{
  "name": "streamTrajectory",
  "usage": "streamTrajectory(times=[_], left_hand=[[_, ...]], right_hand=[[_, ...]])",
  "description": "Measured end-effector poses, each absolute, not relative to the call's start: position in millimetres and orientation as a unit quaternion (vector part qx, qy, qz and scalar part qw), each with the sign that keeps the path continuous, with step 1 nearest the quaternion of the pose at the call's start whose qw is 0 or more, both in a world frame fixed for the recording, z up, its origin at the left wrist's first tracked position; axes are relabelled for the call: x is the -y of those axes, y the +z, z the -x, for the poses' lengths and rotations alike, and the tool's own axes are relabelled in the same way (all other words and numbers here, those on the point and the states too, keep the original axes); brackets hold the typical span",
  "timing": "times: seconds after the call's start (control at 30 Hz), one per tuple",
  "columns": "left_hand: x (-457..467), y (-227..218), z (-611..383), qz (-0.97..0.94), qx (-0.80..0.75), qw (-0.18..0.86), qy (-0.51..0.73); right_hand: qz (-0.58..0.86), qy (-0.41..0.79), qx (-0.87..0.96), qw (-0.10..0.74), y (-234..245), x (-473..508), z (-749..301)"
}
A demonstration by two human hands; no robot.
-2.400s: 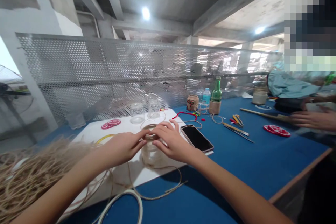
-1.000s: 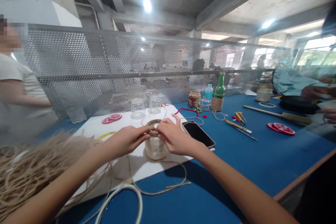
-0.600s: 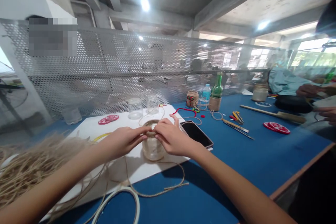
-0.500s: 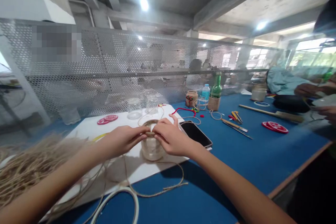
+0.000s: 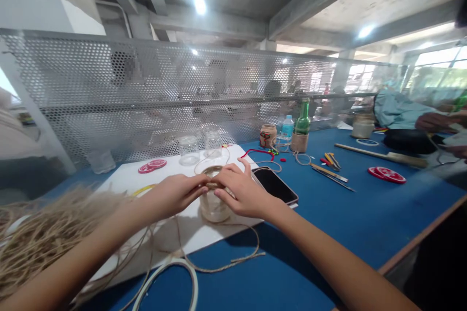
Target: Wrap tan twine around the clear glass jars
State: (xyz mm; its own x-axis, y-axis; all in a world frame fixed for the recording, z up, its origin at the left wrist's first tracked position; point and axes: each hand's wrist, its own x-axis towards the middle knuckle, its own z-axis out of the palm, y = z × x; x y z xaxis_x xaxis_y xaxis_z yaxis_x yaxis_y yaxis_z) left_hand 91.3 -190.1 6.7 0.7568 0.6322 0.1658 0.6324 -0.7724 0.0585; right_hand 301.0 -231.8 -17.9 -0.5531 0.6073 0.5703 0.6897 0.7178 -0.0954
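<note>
On the table (image 5: 365,223): one jar (image 5: 215,208), upright, pinched at its neck by two hands.
One board (image 5: 171,171) under the work, seemingly to spare the table; one twine heap (image 5: 44,238) at left, within reach; left hand (image 5: 171,197) and right hand (image 5: 242,192), fingertips together on twine (image 5: 212,185) at the neck, steadying the jar mid-board; one phone (image 5: 275,184) beside; two spare jars (image 5: 189,149) behind; two red discs (image 5: 152,165).

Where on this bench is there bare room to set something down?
Widest bare blue table: right of the phone, short of the tools and red discs. A white board patch lies before the empty jars. Crowded: twine at left, and the left hand and right hand on the jar.
</note>
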Motion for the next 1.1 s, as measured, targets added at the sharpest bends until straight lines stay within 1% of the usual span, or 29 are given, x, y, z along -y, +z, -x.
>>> streamTrajectory(times=[0.17,0.27,0.33,0.4,0.47,0.5,0.53,0.57,0.6,0.67,0.73,0.8,0.87,0.9,0.93,0.97,1.0,1.03,1.1], left_hand=[[195.9,13.3,-94.8,0.937,0.340,0.000,-0.084],[198.6,15.2,-95.4,0.935,0.347,0.010,-0.074],[199.2,15.1,-95.1,0.935,0.347,0.014,-0.076],[198.8,14.2,-94.4,0.935,0.346,0.012,-0.080],[197.8,13.2,-93.7,0.935,0.345,0.009,-0.080],[197.5,12.8,-93.3,0.935,0.345,0.008,-0.081],[197.4,12.6,-93.2,0.935,0.345,0.007,-0.082],[197.9,12.7,-93.2,0.935,0.345,0.005,-0.084],[198.7,13.1,-93.4,0.935,0.344,0.000,-0.087],[200.9,14.6,-93.9,0.937,0.335,-0.025,-0.096],[199.9,16.5,-92.7,0.938,0.323,-0.073,-0.104],[189.3,18.1,-86.5,0.930,0.322,-0.142,-0.103],[164.1,19.1,-72.4,0.909,0.345,-0.209,-0.109],[146.1,19.1,-62.3,0.894,0.368,-0.224,-0.126],[125.7,18.7,-50.3,0.882,0.395,-0.211,-0.151],[104.3,17.7,-37.1,0.869,0.434,-0.164,-0.170],[83.5,15.9,-23.4,0.850,0.486,-0.081,-0.185],[64.8,13.1,-10.0,0.837,0.520,0.003,-0.172],[37.5,3.8,13.1,0.832,0.529,0.035,-0.160]], right_hand=[[0.367,-0.101,0.869,0.316,-18.3,230.3,-299.8],[0.359,-0.192,0.846,0.344,-14.2,231.6,-306.6],[0.354,-0.263,0.806,0.395,-7.8,234.7,-314.7],[0.359,-0.296,0.741,0.484,0.0,238.6,-323.3],[0.381,-0.283,0.664,0.578,6.1,241.1,-329.6],[0.389,-0.265,0.644,0.603,7.5,241.4,-330.9],[0.392,-0.244,0.646,0.608,7.5,240.8,-330.8],[0.390,-0.221,0.671,0.591,6.1,239.6,-329.4],[0.382,-0.199,0.712,0.555,3.5,238.0,-326.6],[0.356,-0.165,0.798,0.458,-4.2,234.8,-318.5],[0.335,-0.140,0.849,0.384,-12.6,232.9,-309.0],[0.336,-0.107,0.868,0.350,-19.2,232.8,-300.8],[0.357,-0.064,0.865,0.346,-23.0,233.5,-295.3],[0.368,-0.044,0.860,0.350,-23.8,233.9,-293.7],[0.377,-0.025,0.856,0.354,-24.2,234.2,-292.8],[0.381,-0.011,0.852,0.358,-24.3,234.4,-292.4],[0.383,-0.003,0.851,0.359,-24.2,234.4,-292.4],[0.382,0.000,0.851,0.360,-24.0,234.4,-292.7],[0.383,-0.006,0.851,0.361,-23.8,234.4,-293.7]])
